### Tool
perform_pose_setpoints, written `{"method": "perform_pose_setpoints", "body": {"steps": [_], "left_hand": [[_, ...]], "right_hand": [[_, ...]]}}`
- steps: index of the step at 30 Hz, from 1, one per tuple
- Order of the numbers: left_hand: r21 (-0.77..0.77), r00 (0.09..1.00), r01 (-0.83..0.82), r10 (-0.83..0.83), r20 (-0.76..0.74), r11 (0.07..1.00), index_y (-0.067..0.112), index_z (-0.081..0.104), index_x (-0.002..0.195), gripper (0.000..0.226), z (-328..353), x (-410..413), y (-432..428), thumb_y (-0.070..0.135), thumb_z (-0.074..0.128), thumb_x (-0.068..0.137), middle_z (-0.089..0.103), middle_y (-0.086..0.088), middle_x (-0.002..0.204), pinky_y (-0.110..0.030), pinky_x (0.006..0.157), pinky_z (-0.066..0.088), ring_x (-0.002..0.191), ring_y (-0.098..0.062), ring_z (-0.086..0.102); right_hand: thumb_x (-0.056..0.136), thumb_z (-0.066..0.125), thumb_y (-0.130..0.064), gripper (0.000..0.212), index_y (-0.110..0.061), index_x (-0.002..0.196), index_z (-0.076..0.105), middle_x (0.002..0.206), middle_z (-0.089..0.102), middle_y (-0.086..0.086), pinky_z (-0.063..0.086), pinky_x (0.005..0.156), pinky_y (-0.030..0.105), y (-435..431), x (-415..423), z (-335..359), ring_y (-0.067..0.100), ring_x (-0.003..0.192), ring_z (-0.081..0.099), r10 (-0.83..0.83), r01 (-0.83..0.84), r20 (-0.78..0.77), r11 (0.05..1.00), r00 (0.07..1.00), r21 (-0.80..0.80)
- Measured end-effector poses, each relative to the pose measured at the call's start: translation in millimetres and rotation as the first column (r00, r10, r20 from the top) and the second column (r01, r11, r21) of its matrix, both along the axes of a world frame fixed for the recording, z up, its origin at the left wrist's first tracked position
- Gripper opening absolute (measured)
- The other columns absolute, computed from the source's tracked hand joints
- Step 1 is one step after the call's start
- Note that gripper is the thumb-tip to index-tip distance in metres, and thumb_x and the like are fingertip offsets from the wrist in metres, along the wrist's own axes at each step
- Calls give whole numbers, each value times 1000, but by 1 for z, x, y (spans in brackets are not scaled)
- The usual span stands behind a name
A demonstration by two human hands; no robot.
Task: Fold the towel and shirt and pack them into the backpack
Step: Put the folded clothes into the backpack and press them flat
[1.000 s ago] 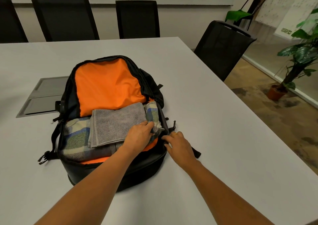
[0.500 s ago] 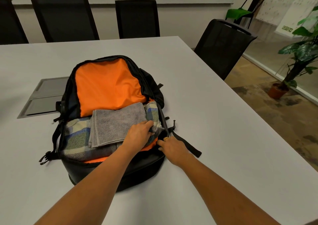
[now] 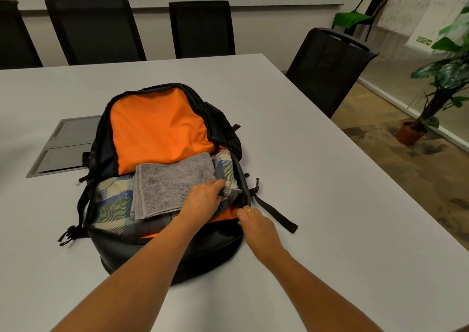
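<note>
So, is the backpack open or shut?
Open. The backpack shows its orange lining, and the folded towel lies on the shirt inside.

A grey hatch [image 3: 63,149] is set into the table's [image 3: 342,204] left side — black chairs [image 3: 94,27] are ranged along its far edge.

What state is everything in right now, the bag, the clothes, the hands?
Backpack: unzipped, lying flat on the table, flap open.
Grey towel: folded, inside the backpack, on top of the shirt.
Plaid shirt: folded, packed under the towel.
Left hand: grips the towel's right edge.
Right hand: fingertips at the backpack's rim; grip unclear.
Cable hatch: closed.
</note>
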State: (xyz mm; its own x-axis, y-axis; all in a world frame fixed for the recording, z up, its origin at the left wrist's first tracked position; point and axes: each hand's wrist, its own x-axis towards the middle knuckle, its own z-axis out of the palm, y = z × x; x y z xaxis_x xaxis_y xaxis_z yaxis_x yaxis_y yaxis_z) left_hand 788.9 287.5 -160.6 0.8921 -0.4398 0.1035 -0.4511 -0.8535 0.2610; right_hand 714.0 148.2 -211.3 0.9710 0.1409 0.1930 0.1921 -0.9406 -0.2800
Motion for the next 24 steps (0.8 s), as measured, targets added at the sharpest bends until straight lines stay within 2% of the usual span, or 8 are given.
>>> {"method": "perform_pose_setpoints", "body": {"steps": [4,7,8,12,15,17,20,24], "left_hand": [[54,1000,20,-19,-5,998,13,52,115,25,0,1,2,22,53,92,61,-8,110,-37,77,44,96,-30,59],[106,999,43,-46,18,993,17,51,119,28,1,0,2,25,51,92,59,-4,116,-35,76,45,98,-27,59],[126,998,47,-51,29,991,21,50,121,30,2,-1,2,31,50,93,58,-1,120,-33,76,46,101,-25,59],[113,997,82,-83,5,990,34,47,131,44,4,-3,8,55,35,94,52,8,134,-30,82,46,114,-16,55],[1,1000,23,-23,5,1000,32,48,130,40,12,0,12,49,34,97,60,4,124,-31,81,43,111,-18,56],[-77,999,-14,17,34,997,25,50,128,36,12,6,12,39,38,98,61,0,121,-30,84,41,111,-19,55],[-45,1000,-13,12,-23,999,18,37,140,59,9,17,9,54,29,94,35,-3,148,-36,112,23,139,-20,25],[176,991,2,22,-132,984,23,4,150,93,5,32,3,71,-7,70,-2,1,158,-48,114,-6,144,-17,-10]], "right_hand": [[64,84,-9,30,-17,85,63,68,57,-3,42,42,14,-8,-14,-5,7,52,50,-104,78,175,986,979,148],[86,64,-22,8,-14,87,67,69,61,-1,47,47,14,-12,-10,2,9,55,56,-78,36,270,987,960,157],[95,50,-28,23,-14,90,67,73,63,0,49,52,13,-13,-11,7,9,59,59,-64,15,268,984,961,180],[92,55,-20,17,-12,105,63,93,62,1,46,62,8,-22,-10,22,7,73,58,-197,99,167,879,966,467],[92,56,-21,15,-12,103,61,94,57,-1,50,67,21,-23,11,40,11,78,56,-335,264,25,785,942,561],[91,57,-30,24,-16,111,56,99,55,-3,45,72,24,-20,29,49,15,89,57,-313,363,-185,770,932,524],[86,62,-33,44,-17,124,46,115,56,3,42,75,27,-13,48,53,20,104,56,-269,443,-420,801,867,402],[87,63,-28,44,-12,125,47,121,57,9,42,76,26,-9,57,53,24,108,57,-320,465,-412,825,853,322]]}}
